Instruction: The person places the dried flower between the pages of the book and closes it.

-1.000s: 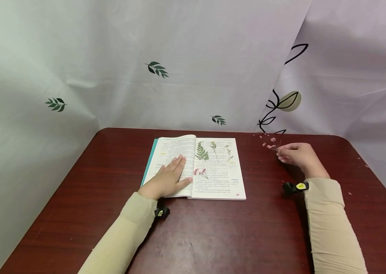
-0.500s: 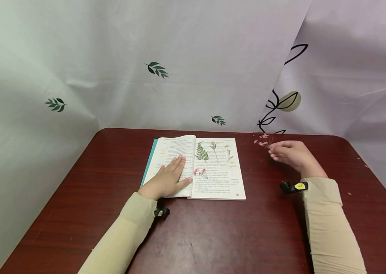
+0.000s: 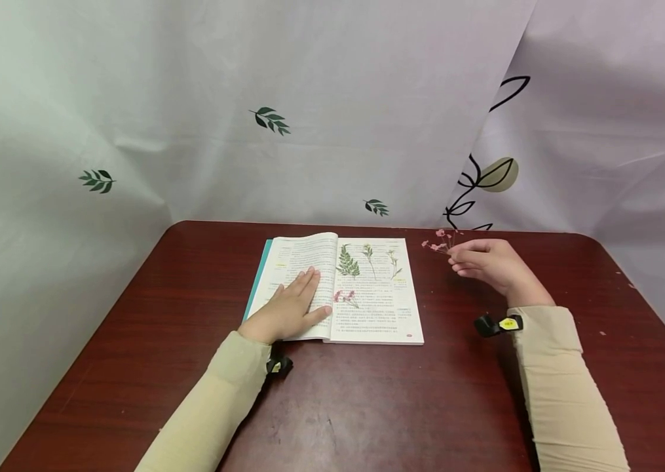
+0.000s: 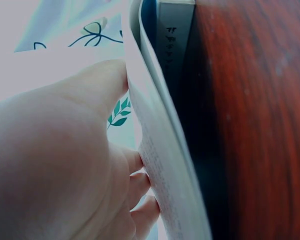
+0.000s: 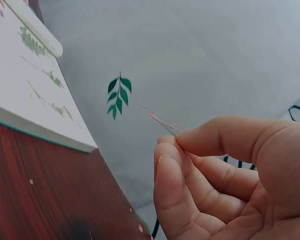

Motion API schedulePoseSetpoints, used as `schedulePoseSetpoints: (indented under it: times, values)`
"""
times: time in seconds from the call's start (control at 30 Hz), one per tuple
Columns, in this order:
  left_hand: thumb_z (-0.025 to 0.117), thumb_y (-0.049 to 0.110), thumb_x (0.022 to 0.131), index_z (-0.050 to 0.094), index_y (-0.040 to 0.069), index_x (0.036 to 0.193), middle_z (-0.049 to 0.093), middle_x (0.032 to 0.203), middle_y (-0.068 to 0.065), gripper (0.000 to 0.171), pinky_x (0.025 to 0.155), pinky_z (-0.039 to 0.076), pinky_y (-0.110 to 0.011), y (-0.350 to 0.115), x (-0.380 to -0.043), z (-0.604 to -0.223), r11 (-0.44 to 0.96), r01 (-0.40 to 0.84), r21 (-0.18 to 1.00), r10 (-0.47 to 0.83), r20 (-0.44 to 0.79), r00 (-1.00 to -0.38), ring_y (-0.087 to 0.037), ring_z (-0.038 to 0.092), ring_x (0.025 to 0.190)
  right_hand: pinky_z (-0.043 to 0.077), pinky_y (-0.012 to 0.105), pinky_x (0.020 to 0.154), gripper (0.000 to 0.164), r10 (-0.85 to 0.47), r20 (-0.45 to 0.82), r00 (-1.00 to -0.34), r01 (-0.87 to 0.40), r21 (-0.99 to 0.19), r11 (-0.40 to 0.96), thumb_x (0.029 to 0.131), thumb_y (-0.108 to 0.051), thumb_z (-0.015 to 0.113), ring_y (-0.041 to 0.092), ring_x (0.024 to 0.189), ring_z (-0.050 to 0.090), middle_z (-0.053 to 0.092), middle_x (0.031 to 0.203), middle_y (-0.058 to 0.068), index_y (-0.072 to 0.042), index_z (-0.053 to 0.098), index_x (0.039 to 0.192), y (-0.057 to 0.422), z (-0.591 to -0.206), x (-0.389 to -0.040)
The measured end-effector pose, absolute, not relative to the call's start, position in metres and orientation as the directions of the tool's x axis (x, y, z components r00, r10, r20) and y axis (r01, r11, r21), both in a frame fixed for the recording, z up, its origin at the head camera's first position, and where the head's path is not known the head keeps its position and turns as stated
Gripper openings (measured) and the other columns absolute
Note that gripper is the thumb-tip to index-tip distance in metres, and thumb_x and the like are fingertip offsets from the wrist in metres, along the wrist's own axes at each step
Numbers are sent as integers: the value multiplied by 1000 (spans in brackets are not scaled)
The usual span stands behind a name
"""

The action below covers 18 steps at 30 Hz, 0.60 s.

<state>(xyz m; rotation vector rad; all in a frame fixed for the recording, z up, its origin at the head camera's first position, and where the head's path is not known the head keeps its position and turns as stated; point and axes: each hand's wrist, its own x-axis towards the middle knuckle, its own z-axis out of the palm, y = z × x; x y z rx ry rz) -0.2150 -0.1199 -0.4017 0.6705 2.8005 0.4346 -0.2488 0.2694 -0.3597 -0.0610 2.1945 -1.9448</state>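
An open book (image 3: 376, 328) lies on the table, with several pressed plants on its right page. Along the top of that page are a green fern leaf (image 3: 346, 262) and two thin flower stems, and a pink flower sprig (image 3: 345, 298) lies lower, near the fold. My left hand (image 3: 287, 308) presses flat on the left page, fingers straight. To the right of the book, my right hand (image 3: 491, 265) pinches a second pink flower sprig (image 3: 439, 244) between thumb and fingertips. In the right wrist view this sprig (image 5: 160, 121) appears nearly edge-on, its stem end hidden by the fingers.
The dark red table (image 3: 415, 406) has small pink flecks scattered on its right side. A white curtain (image 3: 202, 131) printed with leaves hangs behind the table's back edge. The book's teal cover (image 3: 257, 282) shows along its left side.
My right hand has moved left, toward the book, carrying the pink flower sprig. My left hand stays in the same place on the left page.
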Motion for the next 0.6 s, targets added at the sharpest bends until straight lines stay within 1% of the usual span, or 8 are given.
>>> schedulePoseSetpoints:
  times: [0.07,0.1,0.13,0.23,0.43,0.6]
  values:
    - [37,57,95,8,7,151,4,157,-8,81,110,12,-55,-120,-216,-402,853,401,333,469,-156,-869,-24,4,143,55,26,70,16,-171,-117,-978,97,-988,123,90,-8,63,11,74,66,70,83,4,3,63,102,266,-359,-249]
    - [37,58,95,8,7,151,3,157,-7,81,110,12,-55,-120,-216,-402,855,400,331,468,-159,-869,-24,4,143,55,26,70,18,-172,-113,-979,93,-988,122,90,-8,63,11,74,66,70,83,4,5,63,102,264,-359,-248]
    - [37,58,95,7,8,151,3,157,-7,81,110,12,-55,-120,-217,-403,856,398,330,467,-161,-869,-23,4,143,55,26,70,14,-172,-110,-979,90,-989,120,90,-8,63,11,74,66,70,83,4,2,64,100,262,-359,-248]
    - [36,59,95,7,8,151,3,157,-7,81,110,12,-55,-120,-217,-403,858,398,325,465,-164,-870,-23,4,143,55,26,69,12,-178,-101,-979,81,-990,113,90,-7,63,11,73,66,70,83,4,1,65,98,257,-358,-248]
    - [36,59,94,7,8,151,3,157,-7,81,111,12,-54,-120,-216,-402,858,396,327,465,-168,-869,-23,4,143,55,26,68,18,-197,-76,-978,51,-990,128,88,-4,63,12,72,66,70,82,5,8,63,103,246,-355,-245]
    - [38,57,95,9,6,151,5,157,-8,81,110,12,-55,-119,-215,-402,854,402,330,469,-158,-869,-25,6,143,55,27,67,21,-209,-70,-975,44,-991,129,87,-2,64,13,68,66,69,79,6,11,62,104,237,-354,-242]
